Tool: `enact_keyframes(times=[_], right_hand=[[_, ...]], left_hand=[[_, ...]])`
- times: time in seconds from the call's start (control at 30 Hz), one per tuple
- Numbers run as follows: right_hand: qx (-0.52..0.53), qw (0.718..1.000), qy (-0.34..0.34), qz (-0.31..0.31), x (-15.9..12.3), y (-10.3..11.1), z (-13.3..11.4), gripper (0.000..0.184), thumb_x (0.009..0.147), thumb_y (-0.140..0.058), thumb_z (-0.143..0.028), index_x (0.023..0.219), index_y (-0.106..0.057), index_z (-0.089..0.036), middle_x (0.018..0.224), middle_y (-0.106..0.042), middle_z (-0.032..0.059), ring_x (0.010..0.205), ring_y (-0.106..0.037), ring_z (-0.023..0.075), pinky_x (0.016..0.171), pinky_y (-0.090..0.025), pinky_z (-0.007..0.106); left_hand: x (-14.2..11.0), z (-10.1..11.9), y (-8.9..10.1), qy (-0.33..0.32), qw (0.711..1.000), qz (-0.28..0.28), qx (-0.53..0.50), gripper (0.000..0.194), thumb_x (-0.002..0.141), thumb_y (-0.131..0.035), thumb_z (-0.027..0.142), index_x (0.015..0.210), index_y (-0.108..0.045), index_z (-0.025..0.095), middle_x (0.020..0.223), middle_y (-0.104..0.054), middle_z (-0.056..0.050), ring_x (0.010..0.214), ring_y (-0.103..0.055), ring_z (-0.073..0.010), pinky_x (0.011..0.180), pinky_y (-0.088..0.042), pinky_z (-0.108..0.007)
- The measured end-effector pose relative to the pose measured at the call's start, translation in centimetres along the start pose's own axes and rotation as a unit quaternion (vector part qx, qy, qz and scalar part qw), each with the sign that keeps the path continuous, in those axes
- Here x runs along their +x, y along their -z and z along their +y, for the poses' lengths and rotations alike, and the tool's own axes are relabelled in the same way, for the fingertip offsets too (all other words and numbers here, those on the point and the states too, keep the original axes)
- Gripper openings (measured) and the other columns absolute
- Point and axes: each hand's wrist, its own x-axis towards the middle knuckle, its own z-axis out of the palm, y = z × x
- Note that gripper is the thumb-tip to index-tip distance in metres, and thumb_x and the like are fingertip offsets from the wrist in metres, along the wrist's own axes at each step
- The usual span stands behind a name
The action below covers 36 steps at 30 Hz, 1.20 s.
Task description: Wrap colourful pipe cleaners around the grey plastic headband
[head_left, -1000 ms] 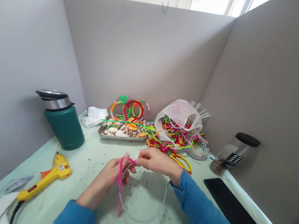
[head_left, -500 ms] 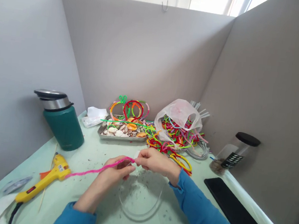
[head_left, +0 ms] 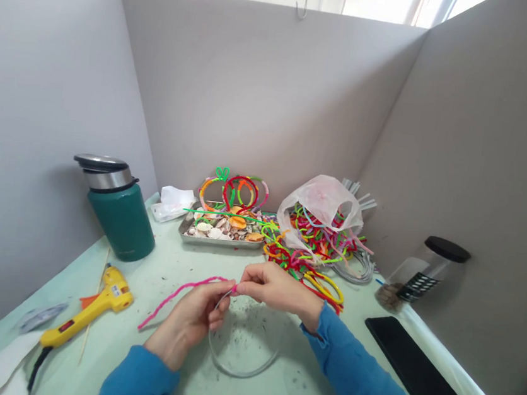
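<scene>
My left hand (head_left: pixel 192 319) and my right hand (head_left: pixel 276 288) meet over the pale green table (head_left: pixel 165 262), both in blue sleeves. A pink pipe cleaner (head_left: pixel 176 295) runs from between their fingertips out to the left and down. My right hand pinches its end against one tip of a clear plastic headband (head_left: pixel 239 363), whose arc lies on the table below the hands. My left hand's fingers curl round the pipe cleaner and the headband near that tip.
A yellow glue gun (head_left: pixel 88 314) lies at the left, behind it a green flask (head_left: pixel 121 216). A metal tray (head_left: pixel 221 234) of shells stands at the back, beside a plastic bag (head_left: pixel 322 207) and heap of coloured pipe cleaners (head_left: pixel 314 254). A jar (head_left: pixel 421 272) and black pad (head_left: pixel 423 380) are right.
The pink pipe cleaner's free end swung from hanging down over the headband to pointing out left. The hands stayed together at the headband's tip.
</scene>
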Motion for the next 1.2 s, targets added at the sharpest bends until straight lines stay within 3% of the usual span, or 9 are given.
enact_keyframes(times=[0.2,0.3,0.43,0.5,0.57,0.8,0.97,1.07,1.2], right_hand=[[0.058,0.993,-0.069,0.076,0.7,0.1,0.9,0.024,0.080,-0.050,-0.035,0.070,-0.054,-0.014,0.051,-0.045,-0.0053,0.043,-0.034,0.0051,0.042,-0.026,0.018],[0.086,0.989,-0.092,0.081,0.8,0.2,0.9,0.024,0.081,-0.050,-0.035,0.071,-0.054,-0.014,0.049,-0.043,-0.0060,0.040,-0.031,0.0043,0.040,-0.024,0.018],[0.118,0.988,-0.090,0.050,0.8,-0.1,0.9,0.021,0.081,-0.050,-0.034,0.075,-0.054,-0.015,0.050,-0.043,-0.0063,0.039,-0.031,0.0043,0.038,-0.023,0.017],[0.118,0.988,-0.086,0.043,0.8,-0.3,0.9,0.020,0.081,-0.049,-0.033,0.075,-0.055,-0.015,0.050,-0.044,-0.0060,0.039,-0.032,0.0045,0.038,-0.024,0.017],[0.105,0.991,-0.076,0.041,0.8,-0.4,0.9,0.021,0.082,-0.048,-0.033,0.074,-0.055,-0.015,0.050,-0.044,-0.0055,0.040,-0.033,0.0049,0.039,-0.025,0.017],[0.041,0.998,-0.031,0.045,0.6,-0.1,0.7,0.021,0.081,-0.050,-0.031,0.073,-0.057,-0.014,0.053,-0.047,-0.0041,0.046,-0.038,0.0062,0.043,-0.029,0.017],[0.011,0.999,-0.004,0.049,0.5,0.1,0.6,0.021,0.081,-0.050,-0.032,0.071,-0.056,-0.014,0.056,-0.049,-0.0032,0.050,-0.041,0.0073,0.044,-0.030,0.017],[-0.003,0.999,0.008,0.044,0.4,0.2,0.4,0.021,0.081,-0.049,-0.032,0.070,-0.055,-0.015,0.056,-0.049,-0.0037,0.050,-0.040,0.0071,0.044,-0.029,0.017],[-0.015,0.999,0.019,0.031,0.2,0.4,0.2,0.019,0.082,-0.049,-0.030,0.073,-0.056,-0.015,0.057,-0.048,-0.0039,0.051,-0.040,0.0072,0.045,-0.029,0.017]], left_hand=[[0.2,-0.1,-0.3,-0.179,0.962,0.118,0.172,0.037,0.073,-0.059,0.045,0.090,-0.062,0.012,0.066,-0.060,0.000,0.040,-0.046,-0.0066,0.041,-0.042,-0.021],[0.3,-0.4,-0.1,-0.305,0.886,0.180,0.300,0.035,0.076,-0.057,0.037,0.106,-0.060,0.017,0.082,-0.063,-0.003,0.056,-0.056,-0.0118,0.051,-0.047,-0.025],[0.2,-0.8,0.2,-0.455,0.746,0.193,0.446,0.023,0.080,-0.053,0.022,0.099,-0.066,0.022,0.098,-0.063,-0.005,0.087,-0.060,-0.0176,0.071,-0.048,-0.027],[0.2,-1.0,0.2,-0.477,0.715,0.199,0.471,0.021,0.080,-0.052,0.019,0.095,-0.067,0.020,0.094,-0.064,-0.006,0.087,-0.060,-0.0173,0.074,-0.047,-0.027],[0.1,-1.0,0.2,-0.478,0.709,0.203,0.477,0.019,0.081,-0.052,0.019,0.092,-0.068,0.019,0.089,-0.065,-0.005,0.083,-0.060,-0.0165,0.072,-0.047,-0.027],[-0.2,-0.2,-0.3,-0.411,0.772,0.176,0.452,0.020,0.081,-0.052,0.028,0.080,-0.068,0.017,0.079,-0.063,-0.004,0.068,-0.057,-0.0150,0.061,-0.042,-0.024],[-0.3,0.1,-0.4,-0.274,0.887,0.128,0.349,0.023,0.077,-0.056,0.037,0.073,-0.065,0.016,0.055,-0.058,0.001,0.050,-0.049,-0.0112,0.049,-0.036,-0.021],[-0.4,0.0,-0.4,-0.170,0.958,0.056,0.222,0.027,0.076,-0.057,0.041,0.069,-0.059,0.015,0.040,-0.046,0.005,0.036,-0.038,-0.0079,0.039,-0.030,-0.019],[-0.6,0.0,0.0,-0.099,0.989,-0.066,0.089,0.025,0.076,-0.060,0.036,0.067,-0.056,0.014,0.043,-0.052,0.002,0.037,-0.041,-0.0072,0.039,-0.032,-0.018]])
